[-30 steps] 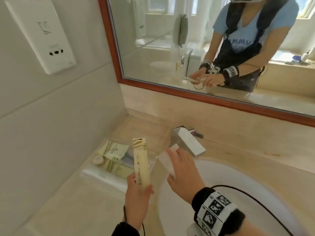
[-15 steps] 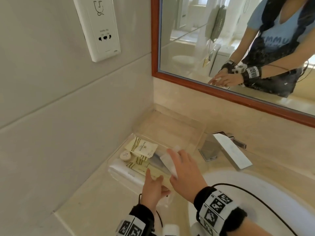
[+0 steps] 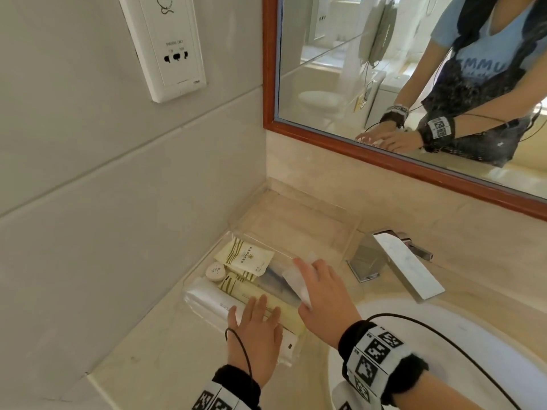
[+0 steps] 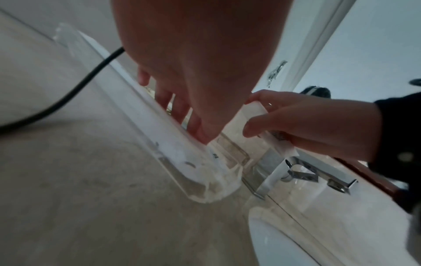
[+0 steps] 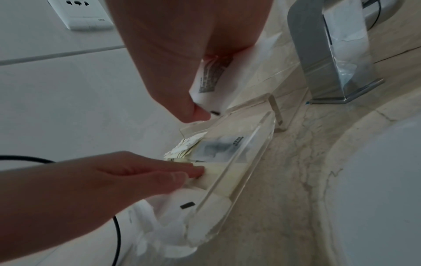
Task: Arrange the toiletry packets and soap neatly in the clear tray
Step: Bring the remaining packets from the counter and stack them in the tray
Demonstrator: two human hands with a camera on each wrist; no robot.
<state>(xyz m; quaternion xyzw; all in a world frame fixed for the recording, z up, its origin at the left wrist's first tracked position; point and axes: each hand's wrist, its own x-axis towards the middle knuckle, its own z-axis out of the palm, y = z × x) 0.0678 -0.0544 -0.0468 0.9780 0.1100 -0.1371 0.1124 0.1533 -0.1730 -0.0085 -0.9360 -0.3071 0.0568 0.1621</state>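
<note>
Fingers (image 3: 260, 304) of left hand (image 3: 254, 335) flat on cream packet (image 3: 284, 313) | right hand (image 3: 322, 297) pinches white packet (image 3: 296, 281) over clear tray (image 3: 299, 257) far edge | tray's near end hidden by hands.

The far half of the clear acrylic tray (image 3: 296, 199) lies bare. Cream and white packets (image 3: 245, 257) fill its near half; grey tiled wall (image 3: 133, 202) hems the left, chrome faucet (image 3: 393, 261) the right.

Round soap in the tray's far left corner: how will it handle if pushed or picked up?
The round soap is a small flat disc lying on its face, so it should slide, not roll. Its wrapper looks smooth, probably slippery. It sits tight between the tray wall and a striped packet, so finger room looks scarce.
</note>
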